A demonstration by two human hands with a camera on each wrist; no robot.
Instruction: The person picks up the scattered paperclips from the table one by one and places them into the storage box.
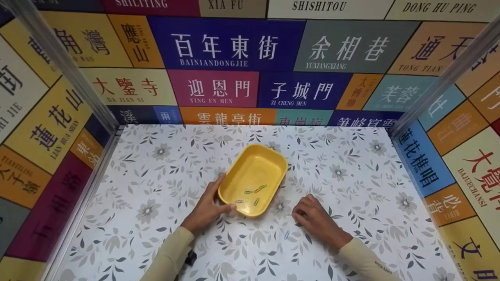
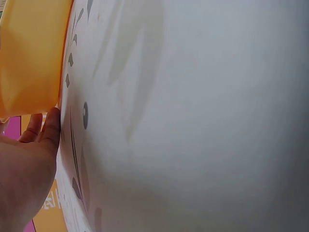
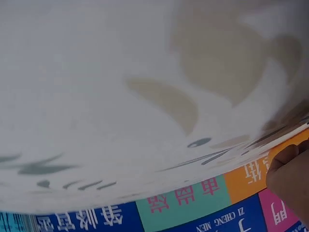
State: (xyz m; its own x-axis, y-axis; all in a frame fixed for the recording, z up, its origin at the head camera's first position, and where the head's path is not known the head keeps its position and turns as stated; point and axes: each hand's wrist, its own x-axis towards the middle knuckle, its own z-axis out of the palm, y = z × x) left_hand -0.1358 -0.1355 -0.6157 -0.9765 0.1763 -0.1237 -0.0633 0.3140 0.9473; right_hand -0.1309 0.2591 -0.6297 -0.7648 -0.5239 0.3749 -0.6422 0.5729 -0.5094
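A yellow plastic tray (image 1: 269, 156) lies at a slant on the table, with several paper clips (image 1: 256, 201) in its near half. My left hand (image 1: 207, 210) grips its near left corner, thumb at the rim and fingers along the outer side. In the left wrist view, the fingertips (image 2: 52, 118) meet the wall of the tray (image 2: 34, 58) close to the tabletop. My right hand (image 1: 314, 218) is low over the table, right of the tray, fingers bent downward. Its fingertips are tucked under, so I cannot tell whether they pinch anything. A pale blue loose paper clip (image 1: 287, 234) lies left of that hand.
A white floral-patterned sheet (image 1: 175, 168) covers the table. Panels of colourful place-name signs (image 1: 226, 47) stand at the back and both sides, joined by clear corner posts (image 1: 74, 66).
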